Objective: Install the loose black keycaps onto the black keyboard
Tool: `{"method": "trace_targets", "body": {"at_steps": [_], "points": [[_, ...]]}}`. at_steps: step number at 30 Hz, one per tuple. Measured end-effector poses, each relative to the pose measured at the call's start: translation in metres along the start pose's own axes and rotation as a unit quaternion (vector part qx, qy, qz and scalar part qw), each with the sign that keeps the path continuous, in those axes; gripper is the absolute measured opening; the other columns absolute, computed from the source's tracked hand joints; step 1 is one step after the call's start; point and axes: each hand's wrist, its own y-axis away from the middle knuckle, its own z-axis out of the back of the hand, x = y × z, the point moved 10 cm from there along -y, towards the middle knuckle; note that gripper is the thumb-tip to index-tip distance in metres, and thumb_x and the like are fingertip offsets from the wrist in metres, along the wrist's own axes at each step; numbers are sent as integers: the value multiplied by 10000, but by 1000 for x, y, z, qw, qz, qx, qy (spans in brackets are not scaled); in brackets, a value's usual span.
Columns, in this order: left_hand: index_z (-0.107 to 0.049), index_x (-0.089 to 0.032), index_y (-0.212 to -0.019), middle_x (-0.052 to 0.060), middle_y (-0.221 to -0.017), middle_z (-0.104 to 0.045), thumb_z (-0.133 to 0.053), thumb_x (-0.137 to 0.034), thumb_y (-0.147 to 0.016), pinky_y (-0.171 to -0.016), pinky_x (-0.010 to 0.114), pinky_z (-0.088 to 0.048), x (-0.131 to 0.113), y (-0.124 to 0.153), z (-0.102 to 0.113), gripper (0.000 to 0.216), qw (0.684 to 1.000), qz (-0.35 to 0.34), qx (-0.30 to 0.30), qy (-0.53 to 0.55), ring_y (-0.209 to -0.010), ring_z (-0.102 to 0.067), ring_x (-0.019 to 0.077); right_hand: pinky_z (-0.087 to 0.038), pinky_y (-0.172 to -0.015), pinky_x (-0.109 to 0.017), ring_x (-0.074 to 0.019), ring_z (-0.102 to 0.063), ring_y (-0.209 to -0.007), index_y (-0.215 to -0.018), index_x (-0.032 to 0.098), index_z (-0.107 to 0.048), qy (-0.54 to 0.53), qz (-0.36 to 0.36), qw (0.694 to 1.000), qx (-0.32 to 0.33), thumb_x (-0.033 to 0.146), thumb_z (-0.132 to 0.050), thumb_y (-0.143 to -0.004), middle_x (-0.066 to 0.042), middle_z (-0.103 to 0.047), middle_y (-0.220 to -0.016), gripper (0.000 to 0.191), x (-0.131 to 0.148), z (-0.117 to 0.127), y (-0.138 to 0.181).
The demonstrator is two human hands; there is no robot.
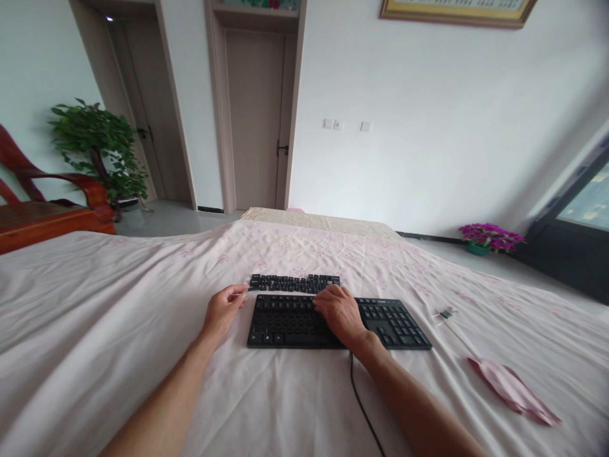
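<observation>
A black keyboard (297,339) lies on a pale pink floral cloth. Its middle letter rows look stripped of keycaps, while the top rows and number pad carry theirs. Behind it, loose black keycaps (280,283) are laid out in rows. My left hand (224,311) is at the left end of these rows, thumb and fingers pinched at a dark keycap (253,289). Over the keyboard's upper middle, my right hand (340,312) has its fingers curled together against the number row. Whatever is under those fingertips is hidden.
A black cable (353,381) runs from the keyboard toward me. To the right lie a wire-ended puller tool (447,315) with a white handle and a folded pink cloth piece (511,390). A wooden chair (57,197) stands left; purple flowers (490,237) stand right.
</observation>
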Motion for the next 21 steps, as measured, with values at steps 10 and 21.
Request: {"method": "trace_targets", "body": {"at_steps": [10, 21], "points": [[-690, -153, -1017, 107, -1021, -717, -662, -425, -714, -730, 304, -521, -6, 2, -1, 408, 1000, 8, 0, 16, -808, -675, 206, -320, -837, -346, -210, -495, -987, -893, 260, -699, 24, -22, 999, 24, 276, -547, -908, -11, -688, -995, 154, 0, -6, 2], [-694, -154, -1010, 105, -1019, -720, -655, -429, -717, -720, 301, -525, -5, 2, -1, 403, 1000, 5, -2, 8, -804, -677, 208, -326, -859, -344, -244, -437, -1059, -1044, 178, -618, 84, -33, 994, 63, 84, -547, -777, -93, -617, -1107, 291, 17, -2, 9]]}}
